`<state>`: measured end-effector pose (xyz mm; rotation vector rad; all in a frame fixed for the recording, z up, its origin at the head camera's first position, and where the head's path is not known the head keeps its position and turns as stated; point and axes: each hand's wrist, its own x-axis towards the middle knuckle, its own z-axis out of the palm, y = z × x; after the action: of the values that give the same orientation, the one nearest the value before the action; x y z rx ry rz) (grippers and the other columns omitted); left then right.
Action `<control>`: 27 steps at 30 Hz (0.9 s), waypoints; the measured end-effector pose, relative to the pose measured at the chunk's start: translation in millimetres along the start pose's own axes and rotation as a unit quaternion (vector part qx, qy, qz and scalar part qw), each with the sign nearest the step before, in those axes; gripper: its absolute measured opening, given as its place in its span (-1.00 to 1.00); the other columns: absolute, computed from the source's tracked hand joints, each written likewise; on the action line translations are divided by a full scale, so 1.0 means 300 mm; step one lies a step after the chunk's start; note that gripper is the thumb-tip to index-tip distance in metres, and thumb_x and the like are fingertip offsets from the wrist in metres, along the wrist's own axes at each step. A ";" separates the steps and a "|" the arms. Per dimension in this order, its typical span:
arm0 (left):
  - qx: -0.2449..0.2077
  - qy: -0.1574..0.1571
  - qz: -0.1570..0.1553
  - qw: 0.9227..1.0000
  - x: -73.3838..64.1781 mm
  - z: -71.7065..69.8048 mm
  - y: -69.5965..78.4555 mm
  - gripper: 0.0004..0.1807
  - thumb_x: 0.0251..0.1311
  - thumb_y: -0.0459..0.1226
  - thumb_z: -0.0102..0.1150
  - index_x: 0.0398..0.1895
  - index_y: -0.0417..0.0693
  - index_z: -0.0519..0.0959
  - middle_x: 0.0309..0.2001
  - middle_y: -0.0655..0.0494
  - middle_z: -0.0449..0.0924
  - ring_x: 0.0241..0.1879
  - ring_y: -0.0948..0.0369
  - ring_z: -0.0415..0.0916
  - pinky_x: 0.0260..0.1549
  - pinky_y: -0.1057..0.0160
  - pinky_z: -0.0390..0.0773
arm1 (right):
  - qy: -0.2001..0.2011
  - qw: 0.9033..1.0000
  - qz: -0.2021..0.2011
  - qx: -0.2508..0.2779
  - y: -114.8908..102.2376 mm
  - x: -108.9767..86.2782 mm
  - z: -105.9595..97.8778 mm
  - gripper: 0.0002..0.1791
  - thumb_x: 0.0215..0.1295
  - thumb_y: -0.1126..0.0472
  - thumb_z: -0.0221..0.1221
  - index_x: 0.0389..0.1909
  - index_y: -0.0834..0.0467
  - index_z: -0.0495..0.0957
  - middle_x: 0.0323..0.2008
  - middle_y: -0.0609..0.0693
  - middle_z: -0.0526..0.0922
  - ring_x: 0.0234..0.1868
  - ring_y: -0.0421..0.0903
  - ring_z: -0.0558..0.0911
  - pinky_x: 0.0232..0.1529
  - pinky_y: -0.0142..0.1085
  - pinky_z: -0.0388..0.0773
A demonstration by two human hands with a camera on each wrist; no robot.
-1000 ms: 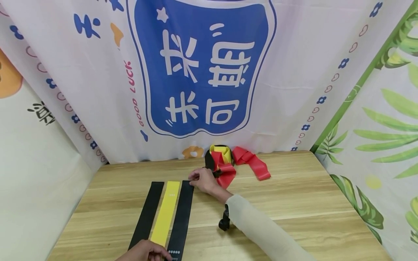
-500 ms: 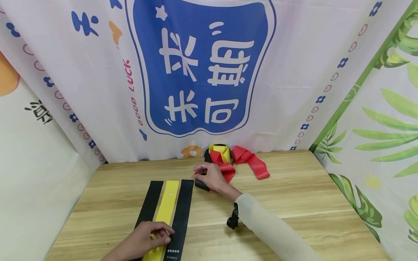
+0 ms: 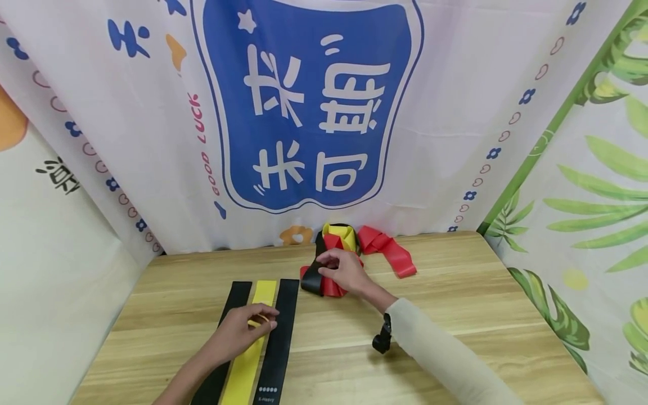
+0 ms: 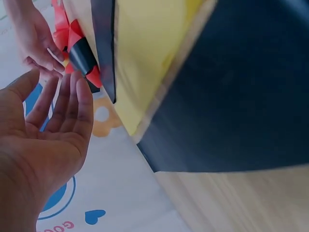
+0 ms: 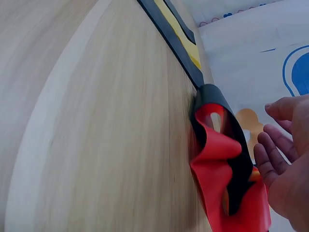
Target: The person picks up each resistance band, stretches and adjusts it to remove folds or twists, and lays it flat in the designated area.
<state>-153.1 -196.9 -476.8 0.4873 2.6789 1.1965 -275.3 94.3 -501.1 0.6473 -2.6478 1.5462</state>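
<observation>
Three flat elastic resistance bands lie side by side in the head view: a black band (image 3: 239, 295), a yellow band (image 3: 243, 374) and another black band (image 3: 283, 332) with white print. Over the yellow one hovers my left hand (image 3: 243, 332), fingers loosely bent with nothing in them. My right hand (image 3: 349, 273) is above a tangled heap, its fingers relaxed and holding nothing. That heap mixes a black loop (image 3: 313, 282), red bands (image 3: 334, 286) and a yellow band (image 3: 345, 233). In the right wrist view the fingers (image 5: 277, 150) stand beside the crumpled red band (image 5: 217, 169).
A separate folded red band (image 3: 395, 253) lies right of the heap, near the table's back edge. Behind the wooden table (image 3: 430, 292) hangs a printed cloth (image 3: 445, 112). A leaf-patterned cloth (image 3: 597, 225) borders the right side.
My right hand has left the top end of the right black band and moved right over the heap. My left hand has moved up along the yellow band from the lower edge.
</observation>
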 end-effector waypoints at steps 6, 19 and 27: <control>-0.006 0.051 -0.018 0.999 0.070 0.023 0.020 -0.71 0.39 -0.29 0.38 0.12 -0.15 0.71 -0.04 0.05 0.75 -0.07 0.18 0.67 -0.09 0.16 0.74 | -0.012 1.000 -0.018 -0.007 0.018 -0.020 -0.028 -0.69 0.33 0.33 0.43 0.07 0.25 0.72 0.00 0.08 0.76 0.02 0.03 0.70 0.11 -0.09 0.70; 0.030 0.090 -0.038 0.995 0.269 0.102 0.073 -0.41 0.34 -0.21 0.45 0.37 -0.23 0.55 0.27 -0.22 0.61 0.21 -0.13 0.61 0.17 -0.13 0.65 | -0.024 0.998 -0.034 -0.054 0.058 -0.036 -0.034 -0.69 0.25 0.32 0.49 0.01 0.23 0.75 -0.01 0.07 0.75 0.04 0.02 0.68 0.12 -0.11 0.70; 0.043 0.072 -0.054 0.995 0.361 0.159 0.088 -0.27 0.32 -0.14 0.47 0.44 -0.30 0.46 0.34 -0.29 0.54 0.32 -0.16 0.52 0.31 -0.18 0.53 | -0.023 0.992 -0.044 -0.113 0.076 -0.035 -0.026 -0.70 0.17 0.26 0.57 -0.08 0.15 0.77 -0.05 -0.01 0.73 0.04 -0.05 0.65 0.17 -0.09 0.64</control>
<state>-234.9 -108.4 -490.9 0.2719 2.8466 1.1322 -275.2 114.2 -518.4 0.7796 -2.7291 1.2006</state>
